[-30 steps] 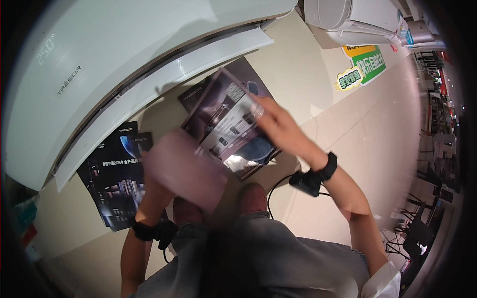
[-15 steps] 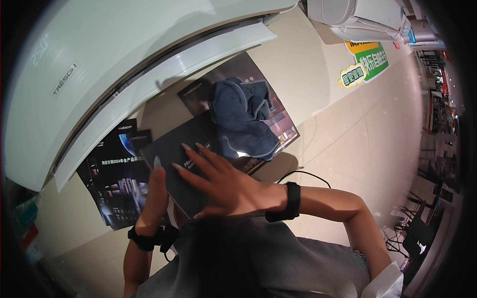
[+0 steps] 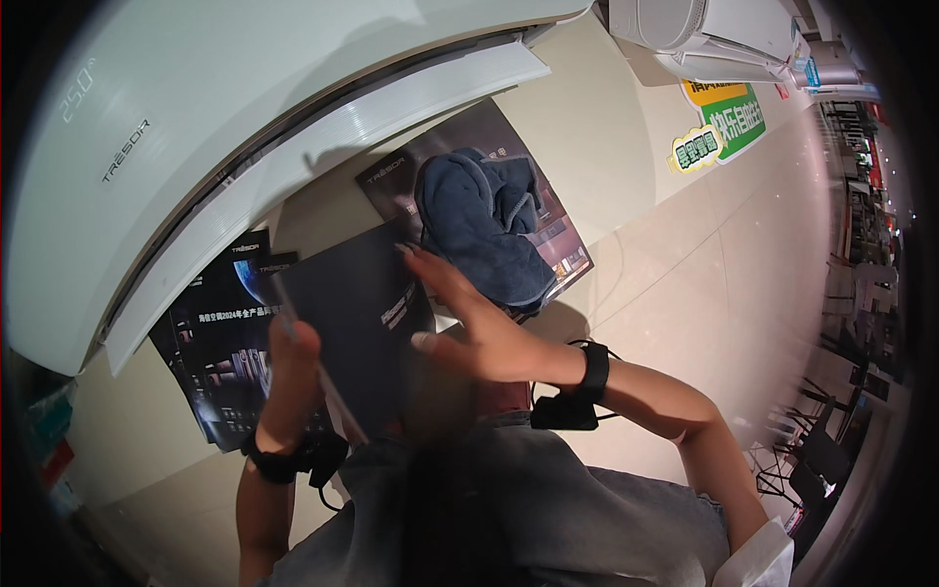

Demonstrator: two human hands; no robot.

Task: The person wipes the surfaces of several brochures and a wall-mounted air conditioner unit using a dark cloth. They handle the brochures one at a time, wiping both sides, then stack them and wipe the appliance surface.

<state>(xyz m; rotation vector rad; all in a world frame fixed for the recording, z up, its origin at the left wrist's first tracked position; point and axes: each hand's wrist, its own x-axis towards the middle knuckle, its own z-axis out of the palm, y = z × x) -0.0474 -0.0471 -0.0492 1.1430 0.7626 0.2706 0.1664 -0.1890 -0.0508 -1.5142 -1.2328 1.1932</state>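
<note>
A dark grey booklet (image 3: 354, 293) with a plain cover is tilted in front of me. My left hand (image 3: 293, 377) is closed on its left edge, thumb in front; the other fingers are hidden. At the right edge is my right hand (image 3: 484, 333), its fingers stretched out and the thumb apart; the fingertips are at the booklet's upper right side. A crumpled blue-grey cloth (image 3: 479, 220) lies just beyond, on a dark printed brochure (image 3: 391, 186). Both wrists wear black straps with small modules.
A large white air conditioner (image 3: 235, 98) spans the far left. Several dark brochures (image 3: 220, 342) lie left of my left hand. Another white unit (image 3: 655, 24) stands at the far right, near a yellow and green sign (image 3: 734, 122). A thin black cable runs by my right wrist.
My right hand has slid off the cover to the booklet's right edge, its fingers no longer spread flat over it. The booklet has turned and tilted. The cloth has barely moved.
</note>
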